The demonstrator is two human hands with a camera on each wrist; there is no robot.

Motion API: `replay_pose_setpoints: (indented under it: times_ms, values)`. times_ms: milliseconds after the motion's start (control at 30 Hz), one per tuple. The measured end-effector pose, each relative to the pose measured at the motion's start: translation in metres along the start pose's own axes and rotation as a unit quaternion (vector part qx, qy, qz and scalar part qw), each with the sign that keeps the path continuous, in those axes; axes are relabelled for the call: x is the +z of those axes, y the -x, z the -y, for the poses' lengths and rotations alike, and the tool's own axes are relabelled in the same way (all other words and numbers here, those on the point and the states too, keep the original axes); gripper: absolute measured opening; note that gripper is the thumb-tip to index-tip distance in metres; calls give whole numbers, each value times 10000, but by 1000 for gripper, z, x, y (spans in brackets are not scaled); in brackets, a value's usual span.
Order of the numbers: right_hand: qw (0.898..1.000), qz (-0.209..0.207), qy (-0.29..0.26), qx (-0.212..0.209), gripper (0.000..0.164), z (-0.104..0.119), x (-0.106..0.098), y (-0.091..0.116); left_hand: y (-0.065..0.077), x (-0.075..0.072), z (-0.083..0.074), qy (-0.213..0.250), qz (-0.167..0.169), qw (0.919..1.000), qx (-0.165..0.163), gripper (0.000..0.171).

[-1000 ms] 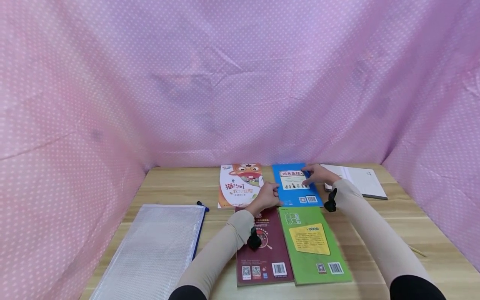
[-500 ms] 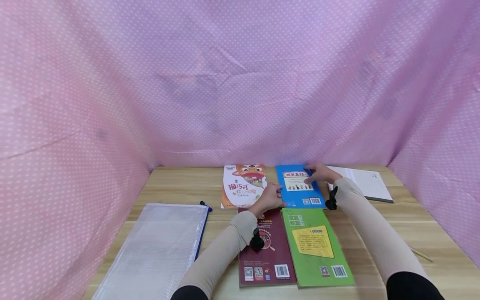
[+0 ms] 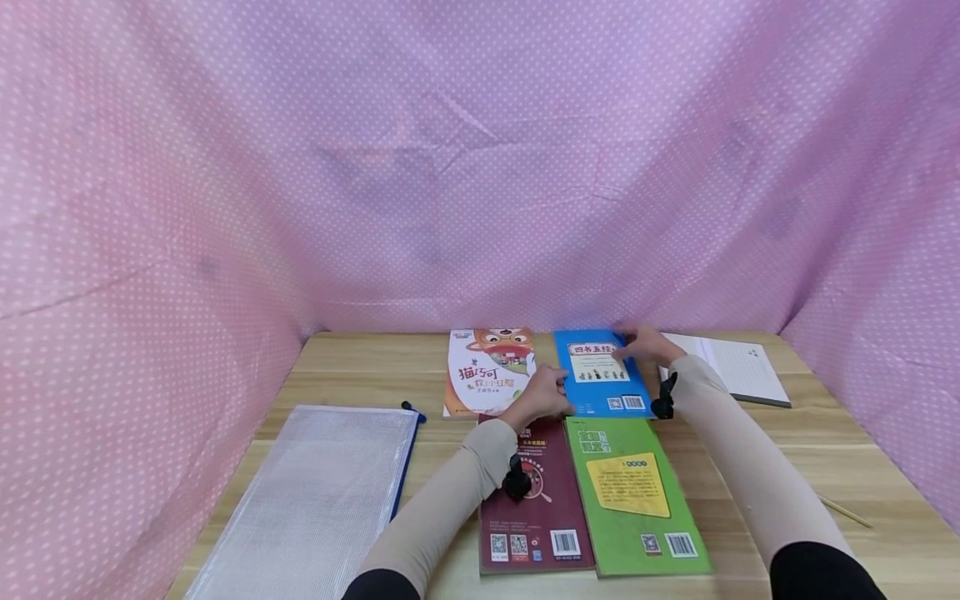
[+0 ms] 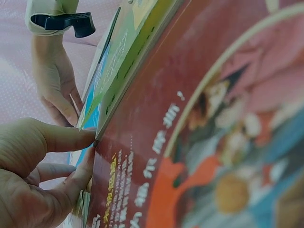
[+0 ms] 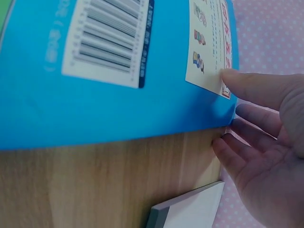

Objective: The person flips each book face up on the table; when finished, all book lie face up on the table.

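A blue book (image 3: 603, 396) with a cream panel lies at the back of the table, between a white picture book (image 3: 487, 383) and a white-covered book (image 3: 738, 367). My left hand (image 3: 543, 393) holds its lower left corner, thumb and fingers bent close together, near the top edges of the maroon book (image 3: 525, 525) and the green book (image 3: 637, 533). At the far right corner of the blue book is my right hand (image 3: 648, 346). In the right wrist view, the thumb (image 5: 256, 88) lies on the cover, with the other fingers along its edge.
A white mesh zip pouch (image 3: 307, 492) with a blue edge lies on the left of the wooden table (image 3: 367, 362). A thin yellowish stick (image 3: 847, 512) is on the right. Pink dotted cloth (image 3: 480, 183) hangs around the back and sides.
The view has shifted slightly, so everything appears a little further right. Both hands stay at the blue book, with only slight finger movement on the right.
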State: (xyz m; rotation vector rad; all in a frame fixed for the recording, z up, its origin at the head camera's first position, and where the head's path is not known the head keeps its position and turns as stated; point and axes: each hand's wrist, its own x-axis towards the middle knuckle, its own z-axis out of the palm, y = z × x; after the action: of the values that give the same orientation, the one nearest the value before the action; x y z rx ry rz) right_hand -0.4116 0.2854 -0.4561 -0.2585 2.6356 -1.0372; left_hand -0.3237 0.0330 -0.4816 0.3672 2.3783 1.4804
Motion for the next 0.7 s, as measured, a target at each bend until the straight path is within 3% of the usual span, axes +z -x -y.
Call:
replay_pose_setpoints:
  times_ms: [33, 100, 167, 367, 533, 700]
  values:
    - [10000, 21, 20, -22, 75, 0, -1, 1, 0, 0, -1, 9, -1, 10000, 7, 72]
    - [10000, 48, 23, -42, 73, 1, -1, 2, 0, 0, -2, -18, 28, 10000, 22, 49]
    - [10000, 56, 31, -70, 69, 1, -2, 3, 0, 1, -4, -48, 29, 10000, -16, 44]
    - [9998, 164, -90, 37, 71, -7, -2, -2, 2, 1, -8, -399, -157, 9989, -179, 84]
    - [9994, 208, -239, 104, 76, -7, -1, -1, -2, 3, -7, -620, -280, 9975, -213, 85]
    - [9966, 271, -755, 167, 77, -11, -5, 0, -4, 3, -7, -639, -250, 9974, -204, 86]
